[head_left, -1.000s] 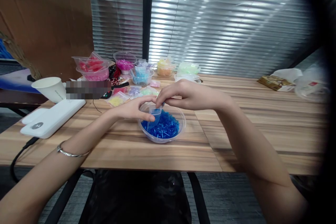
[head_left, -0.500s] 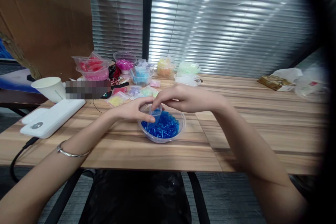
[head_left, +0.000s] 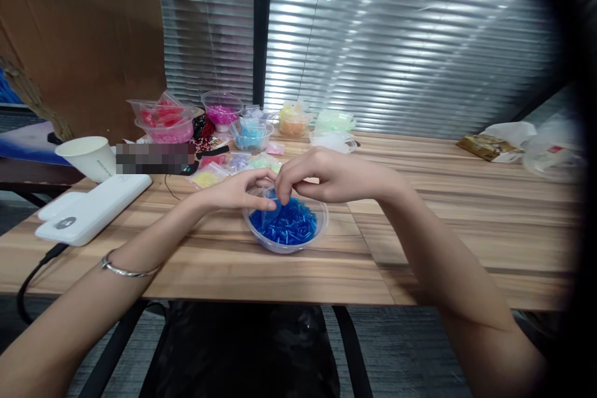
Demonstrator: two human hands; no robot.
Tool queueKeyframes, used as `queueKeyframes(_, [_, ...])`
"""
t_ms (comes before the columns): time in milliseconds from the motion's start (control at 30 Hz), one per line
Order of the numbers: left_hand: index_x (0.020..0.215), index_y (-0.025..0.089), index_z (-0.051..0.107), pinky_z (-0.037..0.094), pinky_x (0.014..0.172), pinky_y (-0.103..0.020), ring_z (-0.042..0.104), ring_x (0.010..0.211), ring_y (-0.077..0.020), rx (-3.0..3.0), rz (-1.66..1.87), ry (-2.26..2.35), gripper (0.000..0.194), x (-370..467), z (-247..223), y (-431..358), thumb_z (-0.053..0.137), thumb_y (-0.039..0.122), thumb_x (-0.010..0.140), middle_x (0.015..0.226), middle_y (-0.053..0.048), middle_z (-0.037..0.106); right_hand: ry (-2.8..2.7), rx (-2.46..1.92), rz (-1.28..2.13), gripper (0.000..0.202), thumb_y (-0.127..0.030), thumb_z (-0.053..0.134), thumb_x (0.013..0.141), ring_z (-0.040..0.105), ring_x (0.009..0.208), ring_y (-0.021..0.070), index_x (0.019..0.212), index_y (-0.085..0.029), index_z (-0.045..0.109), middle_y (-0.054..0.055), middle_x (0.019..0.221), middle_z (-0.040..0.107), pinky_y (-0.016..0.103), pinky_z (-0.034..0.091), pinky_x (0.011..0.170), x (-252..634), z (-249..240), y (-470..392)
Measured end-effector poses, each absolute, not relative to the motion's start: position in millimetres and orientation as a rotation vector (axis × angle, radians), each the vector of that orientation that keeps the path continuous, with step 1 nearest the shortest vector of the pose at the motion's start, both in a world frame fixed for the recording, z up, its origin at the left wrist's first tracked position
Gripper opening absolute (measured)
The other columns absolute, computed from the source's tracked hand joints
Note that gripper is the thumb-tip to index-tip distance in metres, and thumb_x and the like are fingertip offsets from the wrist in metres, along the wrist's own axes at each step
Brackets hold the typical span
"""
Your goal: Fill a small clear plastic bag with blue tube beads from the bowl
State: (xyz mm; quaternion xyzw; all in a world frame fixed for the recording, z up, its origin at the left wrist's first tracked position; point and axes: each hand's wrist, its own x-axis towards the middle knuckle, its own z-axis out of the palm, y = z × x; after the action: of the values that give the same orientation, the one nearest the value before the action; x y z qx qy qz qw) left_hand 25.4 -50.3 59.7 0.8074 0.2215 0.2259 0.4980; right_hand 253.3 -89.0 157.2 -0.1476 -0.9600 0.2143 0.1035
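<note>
Both hands (head_left: 280, 186) over bowl (head_left: 317, 230) rim

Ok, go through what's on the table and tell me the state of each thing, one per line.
Small clear bag: pinched by both hands, over the bowl.
Clear bowl: upright, uncovered, holding blue tube beads.
Left hand: fingers closed on the bag.
Right hand: fingers pinching the bag's top.
Paper cup: upright.
White power bank: lying flat, cable attached.
</note>
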Motion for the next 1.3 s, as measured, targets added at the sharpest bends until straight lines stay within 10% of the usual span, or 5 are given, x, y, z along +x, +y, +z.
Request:
queueKeyframes(433, [0.116,0.016,0.056,0.049,0.094,-0.035,0.058,0.116,-0.0243,1.986,0.575,0.647,0.047,22.7,67.4,-53.8,0.073,0.04,0.079,0.125,-0.011,0.06,-3.234,-0.588,0.893,0.043,-0.023,0.061,0.086,0.058,0.106,0.0197,0.129,-0.023,0.058,0.004,0.129,0.061,0.028,0.045,0.085,237.5,125.5,-88.3])
queueKeyframes(800, [0.115,0.018,0.057,0.05,0.093,-0.034,0.06,0.111,-0.0222,1.976,0.573,0.619,0.044,22.9,64.7,-51.9,0.073,0.038,0.079,0.118,-0.008,0.062,-3.249,-0.483,0.857,0.02,-0.018,0.056,0.086,0.055,0.075,0.0113,0.103,-0.018,0.066,0.002,0.096,0.067,0.022,0.039,0.065,234.6,116.7,-82.7])
queueKeyframes(1300, [0.118,0.02,0.06,0.043,0.103,-0.037,0.058,0.115,-0.0242,2.103,0.571,0.613,0.051,22.8,64.8,-50.7,0.077,0.04,0.075,0.122,-0.006,0.063,-2.874,-0.555,0.603,0.024,-0.029,0.058,0.094,0.062,0.09,0.0145,0.113,-0.019,0.068,0.004,0.104,0.07,0.027,0.045,0.078,261.9,155.7,-78.5])
